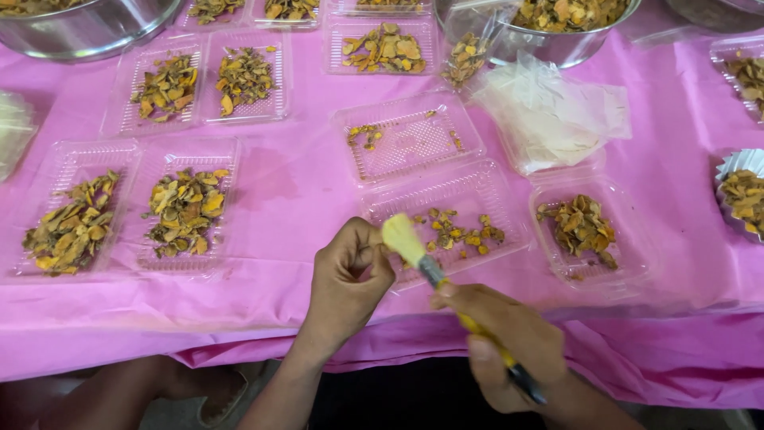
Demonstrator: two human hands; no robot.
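Left hand (350, 275) clenched into loose fist, fingers curled around sth small; item itself not visible, cannot tell what. Right hand (509, 338) grasping brush (446, 291) by yellow handle, approx mid-shaft. Bristle tip pale yellow, touching left fist near thumb. Both hands held over near table edge, just in front of open clear tray (446, 215) w/ few dried orange-yellow slices (461, 231). Second open tray (406, 135) behind it, nearly bare. Filled tray (589, 231) to right; two filled trays (127, 211) to left. Clear plastic bags (549, 111) beyond centre trays. Steel bowl (557, 32) of slices at far edge. Pink cloth (294, 191) over table.
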